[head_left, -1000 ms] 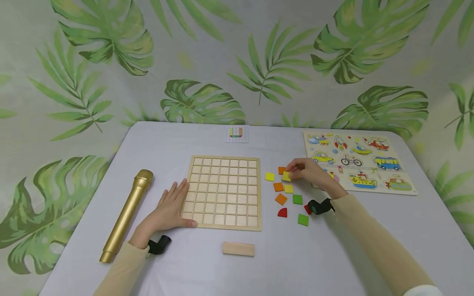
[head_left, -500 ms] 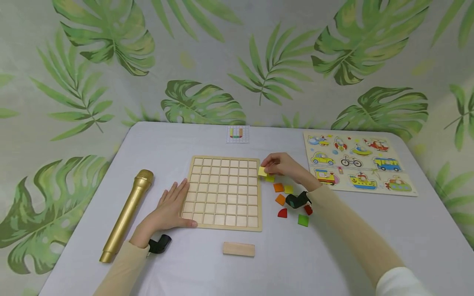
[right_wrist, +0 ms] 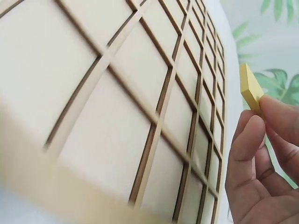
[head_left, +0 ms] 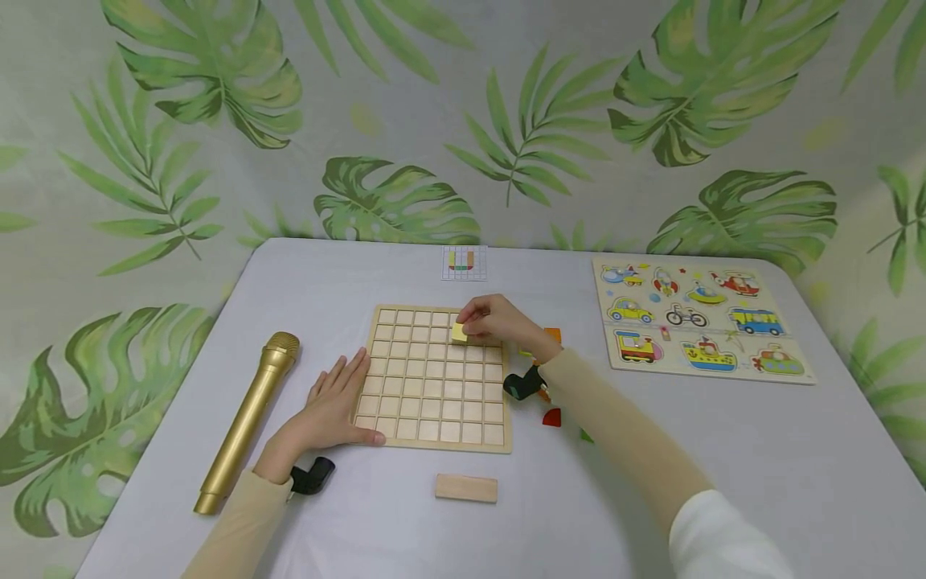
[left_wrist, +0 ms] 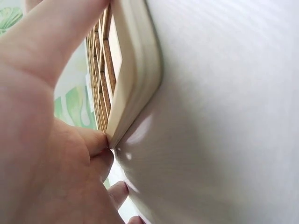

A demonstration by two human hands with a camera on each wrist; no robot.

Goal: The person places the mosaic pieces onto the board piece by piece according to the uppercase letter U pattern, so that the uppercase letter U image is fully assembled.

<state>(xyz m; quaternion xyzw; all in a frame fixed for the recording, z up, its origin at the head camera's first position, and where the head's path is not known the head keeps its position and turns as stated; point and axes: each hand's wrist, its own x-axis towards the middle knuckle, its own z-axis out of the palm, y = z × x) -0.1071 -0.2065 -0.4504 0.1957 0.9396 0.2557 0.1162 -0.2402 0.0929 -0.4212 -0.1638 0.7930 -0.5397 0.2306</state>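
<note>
A wooden grid board [head_left: 434,386] with square cells lies in the middle of the table. My left hand [head_left: 336,406] rests along its left edge, fingers spread and straight, thumb at the near left corner; the left wrist view shows the palm beside the board's corner [left_wrist: 140,70]. Over the board's upper right part, my right hand [head_left: 499,319] pinches a yellow square tile [head_left: 459,333] between thumb and fingertips. Seen from the right wrist, the tile [right_wrist: 251,88] is held tilted, raised above the grid.
Loose coloured tiles, among them a red quarter-round [head_left: 552,417], lie right of the board, partly hidden under my right forearm. A gold microphone [head_left: 249,422] lies left, a wooden block [head_left: 466,487] in front, a pattern card [head_left: 464,263] behind, a picture puzzle [head_left: 702,322] at right.
My right hand has picked up the yellow tile from the loose pieces and carried it left over the board. The left hand has stayed at the board's edge.
</note>
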